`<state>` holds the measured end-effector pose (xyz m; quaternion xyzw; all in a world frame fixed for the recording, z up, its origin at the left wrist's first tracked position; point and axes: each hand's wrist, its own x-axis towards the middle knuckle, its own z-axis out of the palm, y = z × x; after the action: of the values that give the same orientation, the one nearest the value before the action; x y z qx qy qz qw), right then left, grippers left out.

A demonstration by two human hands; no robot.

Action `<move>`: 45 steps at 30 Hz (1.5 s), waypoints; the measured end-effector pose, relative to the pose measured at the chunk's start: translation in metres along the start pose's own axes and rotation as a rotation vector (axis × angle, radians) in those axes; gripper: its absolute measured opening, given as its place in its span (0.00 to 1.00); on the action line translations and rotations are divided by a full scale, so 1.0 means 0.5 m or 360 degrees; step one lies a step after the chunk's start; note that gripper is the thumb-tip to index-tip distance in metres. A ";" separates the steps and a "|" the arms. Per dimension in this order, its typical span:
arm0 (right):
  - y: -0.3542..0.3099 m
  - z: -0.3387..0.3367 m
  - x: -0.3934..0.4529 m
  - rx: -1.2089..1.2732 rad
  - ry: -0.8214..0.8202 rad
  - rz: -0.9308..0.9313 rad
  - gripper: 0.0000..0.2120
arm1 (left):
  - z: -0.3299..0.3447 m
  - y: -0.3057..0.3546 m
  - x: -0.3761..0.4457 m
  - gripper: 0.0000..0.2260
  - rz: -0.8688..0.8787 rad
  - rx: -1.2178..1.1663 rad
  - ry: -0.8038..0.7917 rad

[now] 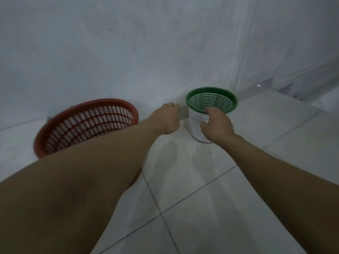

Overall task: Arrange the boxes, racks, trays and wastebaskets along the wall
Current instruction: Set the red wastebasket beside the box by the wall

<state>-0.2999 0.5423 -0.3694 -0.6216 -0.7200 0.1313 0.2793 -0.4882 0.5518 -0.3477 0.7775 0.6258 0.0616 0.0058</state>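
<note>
We see a small green wastebasket (pixel 211 99) standing upright on the pale tiled floor (pixel 238 189), right at the foot of the grey wall (pixel 128 52). Its rim and mesh are green, and its outer side looks white where a label or liner wraps it. Our right hand (pixel 217 126) is on the near side of it: the fingers curl over the near edge of the rim while the thumb presses on the white side below, so the hand grips the basket. Our left hand (pixel 167 119) is just to the left of the basket, apart from it, with the fingers curled in loosely near the base of the wall; we cannot tell whether it touches or holds anything. Further left, a larger red basket (pixel 86 125) with slotted sides sits against the same wall, partly hidden behind our left forearm. The two baskets are well apart, with the left hand between them.
</note>
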 end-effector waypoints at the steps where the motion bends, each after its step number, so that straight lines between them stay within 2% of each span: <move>1: 0.018 0.000 0.019 -0.0047 -0.0016 -0.0005 0.19 | 0.020 0.011 0.025 0.20 0.0026 -0.0041 -0.0013; 6: 0.084 0.030 0.099 -0.0217 -0.0044 0.0051 0.20 | 0.122 0.054 0.114 0.23 0.0132 -0.0123 0.0078; 8: 0.109 0.054 0.124 -0.0295 -0.0101 0.0073 0.25 | 0.156 0.063 0.149 0.28 0.0186 -0.0148 0.0115; 10: 0.133 0.075 0.141 -0.0354 -0.0189 0.0076 0.31 | 0.182 0.068 0.184 0.33 0.0194 -0.0076 0.0041; 12: 0.155 0.087 0.150 -0.0405 -0.0290 0.0066 0.35 | 0.201 0.075 0.211 0.34 0.0227 0.0037 -0.0010; 15: 0.183 0.093 0.160 -0.0524 -0.0226 -0.0029 0.34 | 0.209 0.087 0.229 0.27 0.0302 0.0132 0.0226; 17: 0.193 0.101 0.166 -0.0544 -0.0090 -0.0116 0.25 | 0.199 0.086 0.225 0.16 0.0337 0.0207 0.0342; 20: 0.176 0.118 0.165 -0.0436 0.0062 -0.0209 0.12 | 0.181 0.066 0.202 0.11 0.0354 0.0219 0.0209; 22: 0.145 0.133 0.155 -0.0337 0.0095 -0.0308 0.10 | 0.169 0.040 0.175 0.12 0.0324 0.0253 0.0106; 25: 0.084 0.161 0.133 -0.0278 0.0084 -0.0426 0.09 | 0.150 -0.013 0.123 0.14 0.0320 0.0431 -0.0019; 30: -0.006 0.197 0.081 -0.0191 0.0054 -0.0542 0.08 | 0.100 -0.072 0.042 0.12 0.0224 0.0667 -0.0371; 33: -0.042 0.207 0.052 -0.0070 -0.0049 -0.0455 0.07 | 0.065 -0.092 0.007 0.11 0.0172 0.0775 -0.0426; 36: -0.070 0.211 0.029 0.0030 -0.0141 -0.0554 0.07 | 0.053 -0.101 -0.026 0.12 0.0064 0.0893 -0.0552; 45: -0.100 0.225 0.052 -0.0100 -0.0352 -0.0552 0.12 | 0.062 -0.093 -0.010 0.14 -0.0125 0.1092 -0.0676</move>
<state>-0.4064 0.5758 -0.4276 -0.4786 -0.8462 0.1263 0.1975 -0.5313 0.5591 -0.3828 0.7053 0.6241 -0.3130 -0.1226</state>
